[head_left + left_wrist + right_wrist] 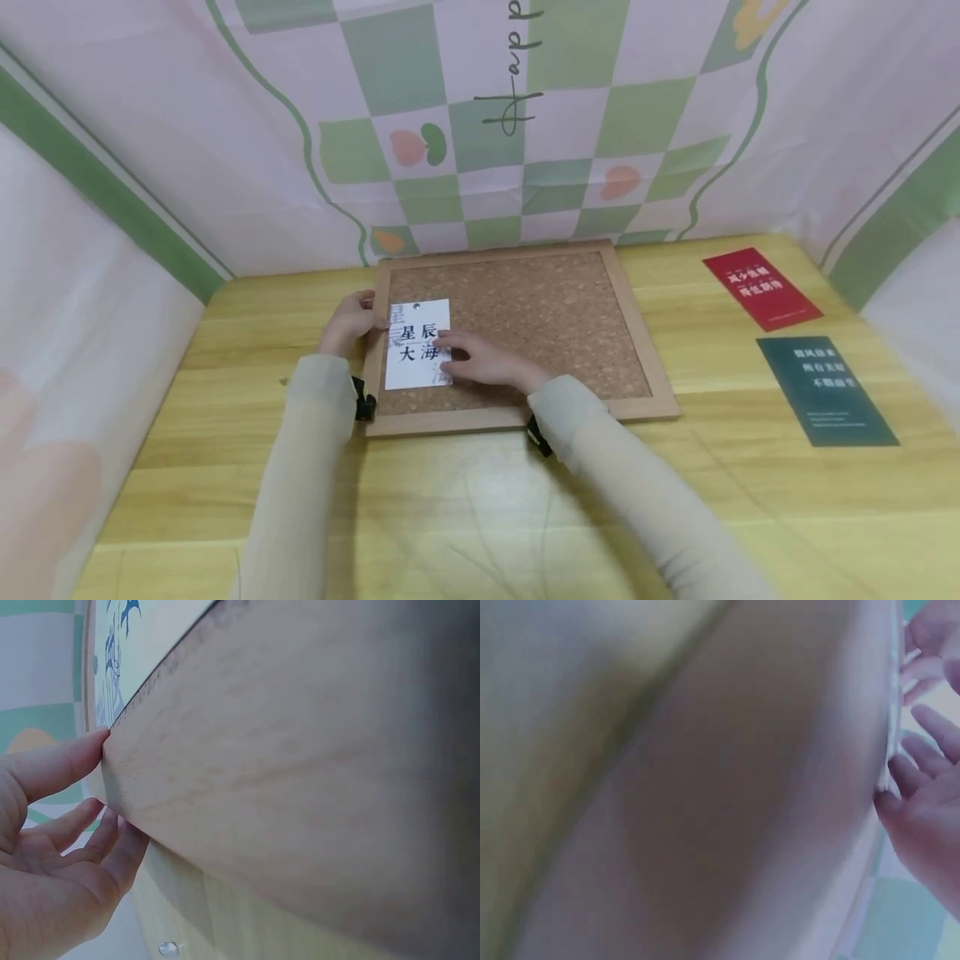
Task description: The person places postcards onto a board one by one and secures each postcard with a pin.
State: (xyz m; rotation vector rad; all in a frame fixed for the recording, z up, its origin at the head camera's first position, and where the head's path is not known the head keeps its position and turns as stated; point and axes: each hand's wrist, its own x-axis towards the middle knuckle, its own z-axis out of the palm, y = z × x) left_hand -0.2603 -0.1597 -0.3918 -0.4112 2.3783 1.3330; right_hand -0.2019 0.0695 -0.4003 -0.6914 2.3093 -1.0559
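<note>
A cork board (540, 325) with a wooden frame lies on the table. On its left part is a white card (405, 371) with dark characters and a small dark spot near its top. My left hand (350, 323) grips the board's left edge; in the left wrist view the thumb (67, 765) is on the upper edge and the fingers (124, 862) are at the lower one. My right hand (487, 358) lies over the cork with its fingertips at the card's right edge. In the right wrist view its fingers (922, 769) look extended and lightly bent.
A red card (762, 292) and a dark green card (825, 392) lie right of the board on the wooden table (465, 517). A small shiny piece (169, 949) sits on the table left of the board. A patterned cloth (487, 150) stands behind.
</note>
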